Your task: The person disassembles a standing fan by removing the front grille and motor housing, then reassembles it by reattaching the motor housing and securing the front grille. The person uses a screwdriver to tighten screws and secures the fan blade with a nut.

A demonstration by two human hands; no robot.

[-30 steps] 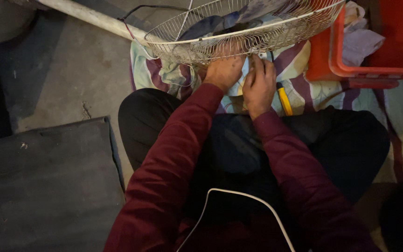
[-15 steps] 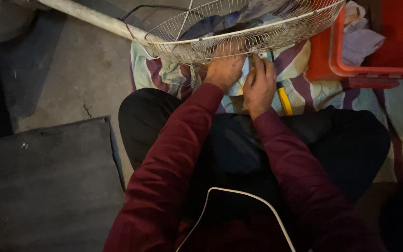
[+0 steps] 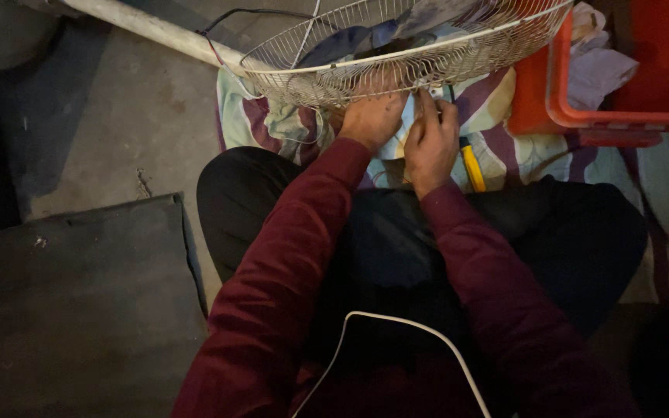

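Both hands are at the lower rim of a wire fan guard [image 3: 396, 46], near the upper middle of the frame. The left hand [image 3: 372, 120] has its fingers curled up under the rim, touching the wires; whether they are closed on a wire cannot be told, as the fingertips are hidden beneath the mesh. The right hand [image 3: 430, 139] sits just beside it, fingers drawn together and raised to the rim, seemingly pinching something small there, though what it is cannot be made out.

The grey concrete floor [image 3: 118, 131] fills the upper left of the frame, and a dark mat [image 3: 79, 310] takes the lower left. The person's legs in black trousers [image 3: 396, 248] lie across the middle, with the dark red sleeves [image 3: 288, 271] running up from the bottom edge to the hands. A striped cloth [image 3: 660, 201] in purple, green and white is spread under the guard and reaches to the right edge. The guard itself is a round, pale metal cage, tilted, with its near rim over the cloth. A red plastic crate [image 3: 574, 116] stands in the upper right, touching the cloth, with a pale rag [image 3: 598, 66] inside. A pale pole [image 3: 149, 27] slants across the upper left toward the guard. A thin white cable [image 3: 396, 321] arcs over the lap at the bottom middle. A yellow tool handle [image 3: 471, 168] lies on the cloth just right of the right hand.
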